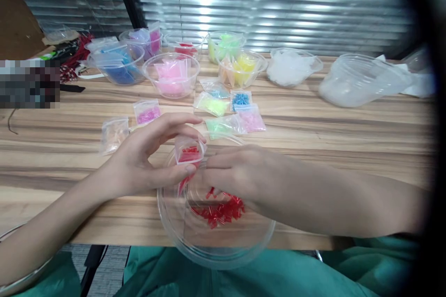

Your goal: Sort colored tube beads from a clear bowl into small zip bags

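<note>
My left hand point(156, 158) is closed on a small clear zip bag point(190, 151), its thumb at the near side and its fingers at the far side. The bag's mouth gapes, and short red tube pieces show inside it. Beside the bag is my right hand point(233, 171), fingers bent and pointing left; its fingertips are partly hidden, so what they hold cannot be made out. Both hands are over a large clear plastic bowl point(170, 236) at the table's front edge. A heap of red tube pieces point(223, 211) lies in the bowl.
Small filled bags, among them a purple one point(148, 112), an orange one point(114, 134) and a pink one point(251, 118), lie beyond the bowl. Clear bowls of coloured pieces, such as the pink bowl point(170, 79), line the back. Stacked clear bowls point(362, 81) stand at right.
</note>
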`<state>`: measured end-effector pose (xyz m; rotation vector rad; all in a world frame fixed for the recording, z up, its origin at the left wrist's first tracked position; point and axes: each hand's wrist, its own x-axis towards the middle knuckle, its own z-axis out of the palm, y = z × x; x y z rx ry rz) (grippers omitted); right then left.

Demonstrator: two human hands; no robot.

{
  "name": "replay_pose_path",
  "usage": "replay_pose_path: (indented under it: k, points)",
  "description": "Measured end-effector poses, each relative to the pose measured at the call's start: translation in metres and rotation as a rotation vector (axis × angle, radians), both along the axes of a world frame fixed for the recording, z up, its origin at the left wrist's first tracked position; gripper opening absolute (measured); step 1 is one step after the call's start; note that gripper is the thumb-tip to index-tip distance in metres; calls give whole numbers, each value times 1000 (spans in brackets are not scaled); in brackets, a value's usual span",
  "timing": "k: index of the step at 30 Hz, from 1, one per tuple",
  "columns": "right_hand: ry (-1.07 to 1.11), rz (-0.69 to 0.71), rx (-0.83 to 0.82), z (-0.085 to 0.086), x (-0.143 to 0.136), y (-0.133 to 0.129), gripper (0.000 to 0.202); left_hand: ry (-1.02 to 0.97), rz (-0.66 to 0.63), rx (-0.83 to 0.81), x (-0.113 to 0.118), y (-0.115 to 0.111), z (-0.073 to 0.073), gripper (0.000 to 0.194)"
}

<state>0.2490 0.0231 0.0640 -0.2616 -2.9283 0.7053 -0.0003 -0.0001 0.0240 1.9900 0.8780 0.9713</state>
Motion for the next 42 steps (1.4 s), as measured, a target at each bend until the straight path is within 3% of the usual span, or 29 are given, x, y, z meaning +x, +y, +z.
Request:
replay_pose_path:
  k: [6,14,19,23,28,32,42]
  points:
    - [38,-134,101,16,3,2,26,57,54,80,-5,-1,-1,71]
    - [156,-221,246,15,1,8,26,33,24,37,-4,-9,2,85]
    - [150,-257,297,14,-1,8,41,-28,30,61,-3,-9,1,89]
    - [138,-257,252,13,-2,8,39,-97,-9,90,-2,-6,-1,91]
    - [131,-197,99,13,0,10,25,-39,-1,42,-1,-7,0,88]
    - [146,-231,56,17,3,12,29,-37,7,66,0,-9,1,86]
    - [185,-274,182,19,5,10,30,-4,12,95,2,-8,-1,83]
